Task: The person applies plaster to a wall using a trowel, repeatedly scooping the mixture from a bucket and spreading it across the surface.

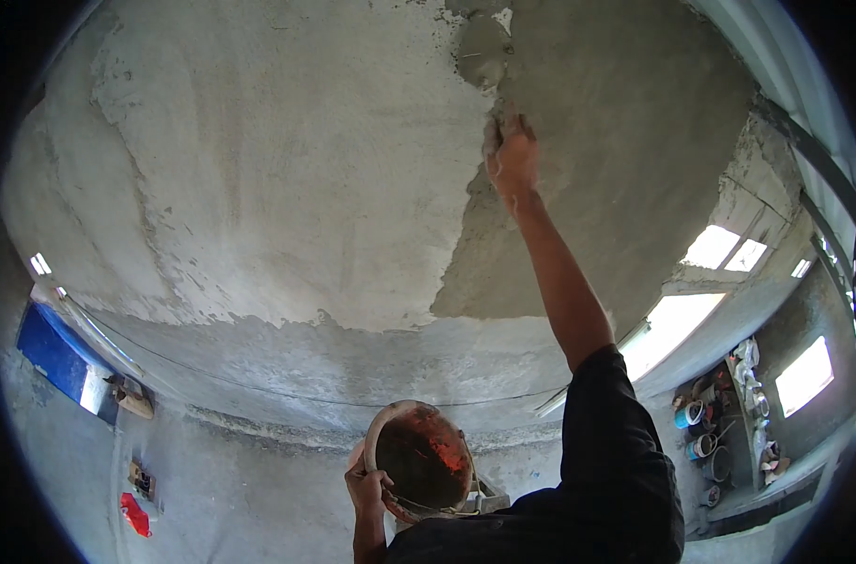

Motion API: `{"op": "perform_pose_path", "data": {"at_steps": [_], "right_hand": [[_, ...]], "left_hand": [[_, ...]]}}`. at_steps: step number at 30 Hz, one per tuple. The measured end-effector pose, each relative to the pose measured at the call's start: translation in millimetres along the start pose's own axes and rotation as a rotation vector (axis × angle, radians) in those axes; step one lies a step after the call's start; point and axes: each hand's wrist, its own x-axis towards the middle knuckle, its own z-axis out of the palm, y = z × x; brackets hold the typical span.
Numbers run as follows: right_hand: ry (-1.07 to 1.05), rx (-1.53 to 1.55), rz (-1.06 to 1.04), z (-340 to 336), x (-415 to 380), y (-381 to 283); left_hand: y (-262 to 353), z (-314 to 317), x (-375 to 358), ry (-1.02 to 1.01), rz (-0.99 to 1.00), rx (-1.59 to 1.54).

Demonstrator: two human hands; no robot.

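My right hand (511, 155) is raised high against the wall, at the border between darker wet plaster (625, 141) and the paler dry surface (324, 169). Its fingers point upward, and whether they hold a tool is not clear. Just above them a thick lump of wet mortar (482, 52) sticks to the wall. Low in the view, my left hand (367, 484) grips the rim of a round bucket (376, 442). The bucket is tilted, with dark material and red-orange stains inside.
Buckets (700, 446) and a cluttered shelf (752, 404) stand at the lower right. Bright window openings (677, 329) break the right side. A blue panel (61, 348) and a red object (134, 514) are at the left. A thin cable (259, 387) crosses the wall.
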Motion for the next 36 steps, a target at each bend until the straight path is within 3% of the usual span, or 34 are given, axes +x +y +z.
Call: {"op": "perform_pose_path", "data": {"at_steps": [1, 2, 4, 5, 7, 11, 13, 14, 16, 20, 23, 25, 29, 31, 35, 36], "right_hand": [[0.028, -0.272, -0.202, 8, -4, 7], [0.03, -0.274, -0.202, 20, -8, 19], [-0.122, 0.26, -0.117, 36, -15, 36], [-0.12, 0.259, -0.119, 23, -18, 20], [-0.202, 0.078, -0.158, -7, -30, -7], [-0.161, 0.006, -0.042, -16, -10, 19], [0.1, 0.085, -0.082, -7, 13, 47], [0.101, 0.084, -0.083, -16, 18, 36], [0.049, -0.311, -0.144, -36, 30, 20], [0.05, -0.366, -0.175, -19, 31, 56], [-0.021, -0.363, -0.285, -16, -3, 72], [-0.267, -0.035, -0.227, -17, -25, 85], [-0.226, -0.149, -0.277, -45, -28, 54], [-0.107, -0.161, -0.044, -52, -3, 51], [-0.004, -0.136, 0.016, -69, 36, 41], [0.011, -0.128, -0.048, -69, 40, 41]], "left_hand": [[0, 0, 1, -0.001, 0.002, 0.001], [-1, 0, 1, 0.01, -0.001, 0.011], [-3, -2, 2, 0.02, -0.005, 0.024], [-5, -3, 3, 0.019, -0.016, 0.036], [-3, -3, 3, 0.016, -0.027, 0.051], [3, 1, 0, 0.023, -0.014, -0.011], [2, 1, 2, 0.027, -0.012, -0.02], [1, 0, 2, 0.019, -0.007, -0.022], [0, 0, 3, 0.009, -0.002, -0.023], [-2, 1, 3, -0.004, -0.011, -0.013], [-6, -1, 5, -0.015, -0.021, -0.003], [-7, 0, 7, -0.02, -0.024, -0.001], [4, 4, 0, 0.009, -0.038, 0.013], [5, 4, -3, 0.022, -0.041, 0.028], [-7, 2, 3, 0.013, -0.007, -0.002], [-9, 2, 5, 0.011, 0.012, -0.03]]}}
